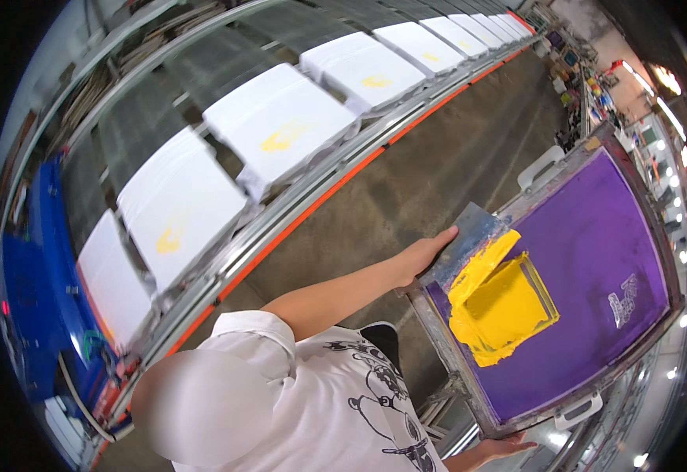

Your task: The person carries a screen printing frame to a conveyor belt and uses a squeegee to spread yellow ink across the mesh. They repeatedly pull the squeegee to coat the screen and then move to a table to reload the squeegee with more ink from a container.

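My left hand [428,256] is closed on a flat grey squeegee [473,228], its thumb along the near edge. The squeegee lies over the left side of a purple printing screen [587,228] in a worn frame. Thick yellow ink [500,303] covers the squeegee's lower edge and spreads around a rectangular opening in the screen. My right hand [504,448] is just below the frame's lower corner, fingers stretched out. Whether it touches the frame is unclear. White handles [541,169] stick out from the frame's two ends.
A long printing table [280,35] runs along the left, bordered by a metal rail with an orange strip [343,185]. Several white fabric panels [280,118] lie on it, most with faint yellow prints. A blue machine [44,275] stands at its near end. Cluttered shelves [583,94] stand far off.
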`<control>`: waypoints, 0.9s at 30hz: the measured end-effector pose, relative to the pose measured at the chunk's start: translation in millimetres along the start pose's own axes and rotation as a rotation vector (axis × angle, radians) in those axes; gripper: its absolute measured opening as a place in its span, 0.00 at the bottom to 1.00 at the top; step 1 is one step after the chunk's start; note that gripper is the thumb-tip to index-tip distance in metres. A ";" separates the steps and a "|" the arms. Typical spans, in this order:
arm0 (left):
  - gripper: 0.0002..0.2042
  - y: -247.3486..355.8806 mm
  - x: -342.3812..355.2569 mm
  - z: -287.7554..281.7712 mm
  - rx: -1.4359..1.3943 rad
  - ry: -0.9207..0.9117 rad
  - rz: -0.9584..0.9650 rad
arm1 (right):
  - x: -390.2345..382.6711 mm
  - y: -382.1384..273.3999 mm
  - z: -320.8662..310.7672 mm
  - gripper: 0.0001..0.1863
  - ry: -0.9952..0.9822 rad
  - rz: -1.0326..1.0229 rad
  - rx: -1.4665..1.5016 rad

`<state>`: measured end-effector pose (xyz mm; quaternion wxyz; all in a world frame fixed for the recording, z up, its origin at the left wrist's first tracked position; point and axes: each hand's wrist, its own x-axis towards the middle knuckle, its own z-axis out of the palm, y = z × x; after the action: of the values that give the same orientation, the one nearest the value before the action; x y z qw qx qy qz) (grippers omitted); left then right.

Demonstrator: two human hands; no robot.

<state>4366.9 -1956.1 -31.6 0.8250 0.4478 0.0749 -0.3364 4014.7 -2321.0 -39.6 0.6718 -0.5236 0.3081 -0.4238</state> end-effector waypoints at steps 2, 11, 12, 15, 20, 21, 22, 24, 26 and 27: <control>0.33 5.9 71.6 -3.3 0.074 -0.023 0.008 | 32.3 55.2 17.4 0.55 0.134 0.073 0.052; 0.28 108.6 278.8 103.7 -0.504 -0.099 -0.027 | 299.6 19.4 144.7 0.53 0.026 0.016 0.062; 0.28 145.0 295.6 111.7 -0.501 -0.055 0.003 | 334.3 -2.9 187.3 0.52 0.004 0.025 0.021; 0.29 241.1 325.8 127.4 -0.577 0.028 0.023 | 416.9 -62.9 313.3 0.51 -0.084 -0.013 -0.044; 0.32 309.9 435.7 119.3 -0.738 0.048 0.142 | 544.0 -78.0 474.7 0.47 -0.333 -0.048 -0.098; 0.32 323.0 468.0 121.5 -0.740 0.058 0.167 | 572.9 -74.4 503.4 0.46 -0.324 -0.072 -0.122; 0.32 328.5 495.4 116.4 -0.732 0.077 0.184 | 590.5 -61.8 524.4 0.46 -0.304 -0.085 -0.144; 0.33 327.3 532.4 92.0 -0.681 0.143 0.213 | 595.0 -39.2 553.1 0.46 -0.312 -0.024 -0.121; 0.35 379.8 613.7 102.8 -0.654 0.071 0.234 | 642.7 -29.2 601.6 0.46 -0.173 -0.057 -0.139; 0.35 409.1 655.9 108.8 -0.639 0.002 0.230 | 669.1 -23.6 626.1 0.47 -0.078 -0.013 -0.091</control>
<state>5102.1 -2209.7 35.3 0.9561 0.1726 0.1263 -0.2003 4847.6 -2643.2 167.1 0.6562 -0.5716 0.2972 -0.3929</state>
